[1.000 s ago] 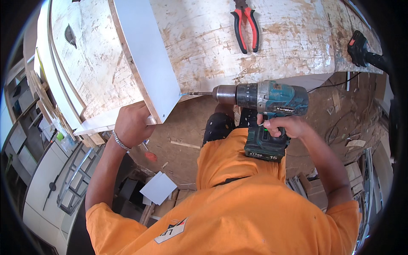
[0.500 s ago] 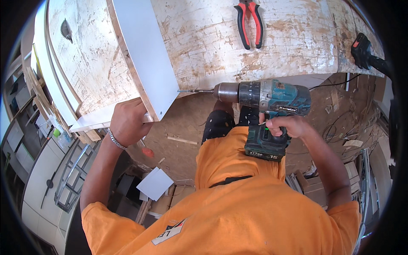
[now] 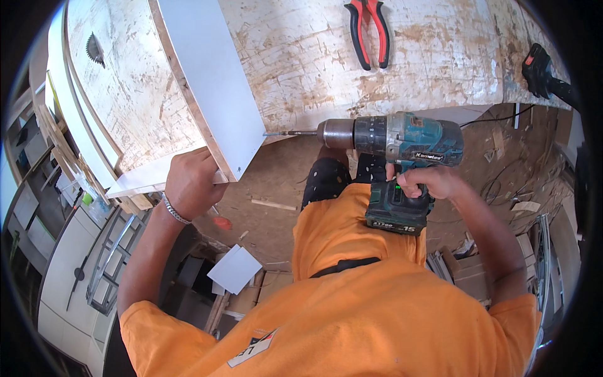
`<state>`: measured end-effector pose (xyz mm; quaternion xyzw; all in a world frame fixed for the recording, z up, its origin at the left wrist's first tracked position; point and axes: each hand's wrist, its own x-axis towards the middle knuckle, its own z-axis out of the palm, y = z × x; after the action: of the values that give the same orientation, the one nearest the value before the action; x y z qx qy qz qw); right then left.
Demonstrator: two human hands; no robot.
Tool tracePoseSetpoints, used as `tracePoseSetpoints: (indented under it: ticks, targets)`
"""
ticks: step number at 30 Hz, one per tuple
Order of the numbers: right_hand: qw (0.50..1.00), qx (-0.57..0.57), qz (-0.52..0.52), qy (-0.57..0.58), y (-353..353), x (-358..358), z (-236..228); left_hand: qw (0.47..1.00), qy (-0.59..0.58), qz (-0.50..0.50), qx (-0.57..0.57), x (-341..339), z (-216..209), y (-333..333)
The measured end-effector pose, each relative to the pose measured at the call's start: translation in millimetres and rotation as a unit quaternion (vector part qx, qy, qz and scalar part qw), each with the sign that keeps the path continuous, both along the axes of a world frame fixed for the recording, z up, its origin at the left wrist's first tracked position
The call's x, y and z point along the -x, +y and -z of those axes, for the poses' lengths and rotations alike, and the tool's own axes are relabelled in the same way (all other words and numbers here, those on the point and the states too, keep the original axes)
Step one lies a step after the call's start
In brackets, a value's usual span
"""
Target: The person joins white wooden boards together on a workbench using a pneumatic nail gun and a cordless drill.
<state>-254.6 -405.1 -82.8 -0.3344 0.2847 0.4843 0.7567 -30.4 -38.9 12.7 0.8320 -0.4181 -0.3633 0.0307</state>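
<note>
My right hand [image 3: 422, 181] is wrapped round the grip of a teal and black cordless drill [image 3: 408, 139]. The drill lies level, its long bit [image 3: 289, 133] pointing left. The bit's tip meets or nearly meets the right edge of a white board [image 3: 217, 81]; contact is hard to tell. My left hand [image 3: 193, 182] is closed on the near corner where that board joins another white panel [image 3: 138, 180], fingers hidden behind the edge. A small dark mark, perhaps a screw, shows near the board's lower corner.
Red and black pliers [image 3: 369, 34] lie on the scuffed worktable [image 3: 440, 63]. A black tool handle [image 3: 537, 70] rests at its right end, a toothed blade piece [image 3: 95, 49] at far left. Offcuts, cables and a metal frame [image 3: 110, 264] lie about on the dirt floor.
The view has shifted slightly. Both hands keep their grips, and the drill stays level at the board's edge with hardly any movement against it.
</note>
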Motion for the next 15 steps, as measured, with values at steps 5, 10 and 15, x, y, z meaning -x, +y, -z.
tracePoseSetpoints:
  ticks: [5,10,15]
  targets:
    - [1.000,-0.012,0.019,-0.007,1.6,5.0,6.9,1.000,-0.004,0.007,-0.009,-1.3,0.3,-0.7]
    - [0.999,-0.005,0.004,-0.032,-0.6,-2.3,1.8,1.000,-0.001,-0.002,0.003,-1.8,-1.7,-2.8]
    - [0.999,-0.022,0.032,-0.020,-1.0,-0.5,8.2,1.000,-0.003,-0.001,-0.002,-1.9,0.8,1.6]
